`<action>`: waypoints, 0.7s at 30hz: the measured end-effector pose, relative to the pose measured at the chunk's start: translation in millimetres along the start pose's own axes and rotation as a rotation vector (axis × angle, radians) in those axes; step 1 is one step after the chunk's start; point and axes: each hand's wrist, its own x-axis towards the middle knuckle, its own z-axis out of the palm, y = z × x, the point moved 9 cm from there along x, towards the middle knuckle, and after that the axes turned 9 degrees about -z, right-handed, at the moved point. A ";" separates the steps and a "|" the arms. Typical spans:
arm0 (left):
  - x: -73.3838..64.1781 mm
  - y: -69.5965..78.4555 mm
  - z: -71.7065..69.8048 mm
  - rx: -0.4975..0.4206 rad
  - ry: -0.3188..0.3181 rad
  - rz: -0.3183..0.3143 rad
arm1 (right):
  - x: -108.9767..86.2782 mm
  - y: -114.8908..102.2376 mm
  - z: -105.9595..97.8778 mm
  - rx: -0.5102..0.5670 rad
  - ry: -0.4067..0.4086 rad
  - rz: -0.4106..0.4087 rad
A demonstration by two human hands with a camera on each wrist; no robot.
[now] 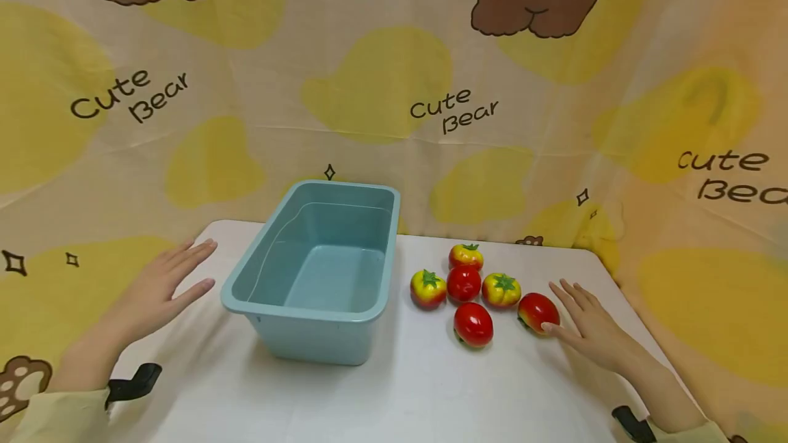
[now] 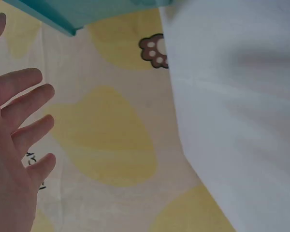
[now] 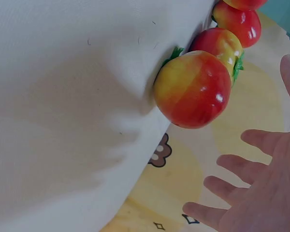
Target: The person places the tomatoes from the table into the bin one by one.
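My left hand (image 1: 163,289) hovers left of a light blue plastic basin (image 1: 308,316), fingers straight and spread, holding nothing. The basin's inside shows bare. On the other side, my right hand (image 1: 594,330) is held beside the nearest red tomato-like fruit (image 1: 538,313), its thumb overlapping the fruit's edge in the head view. In the right wrist view that fruit (image 3: 192,89) appears apart from the spread fingers (image 3: 241,168). Left of it lie several more glossy fruits: a yellow one with a green leafy top (image 1: 501,290), a front red one (image 1: 473,325) and others clustered behind.
A white table (image 1: 431,395) carries everything. Behind it hangs a cream cloth (image 1: 369,87) with yellow patches, brown bears and lettering. The table's right edge runs close beside my right forearm. Black straps (image 1: 135,383) circle the wrists.
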 end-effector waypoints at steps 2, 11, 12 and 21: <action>0.2 4.8 -5.7 -0.030 -0.009 -0.018 | 0.5 1.3 1.1 0.015 0.001 0.003; -0.4 24.4 -24.4 -0.081 -0.011 -0.058 | 5.0 2.2 7.0 0.076 0.022 0.005; -0.8 26.5 -25.9 -0.085 -0.012 -0.062 | 5.8 2.7 7.7 0.083 0.022 0.007; -2.0 44.5 -35.4 -0.123 0.021 -0.044 | 15.3 6.9 11.8 0.134 0.040 0.018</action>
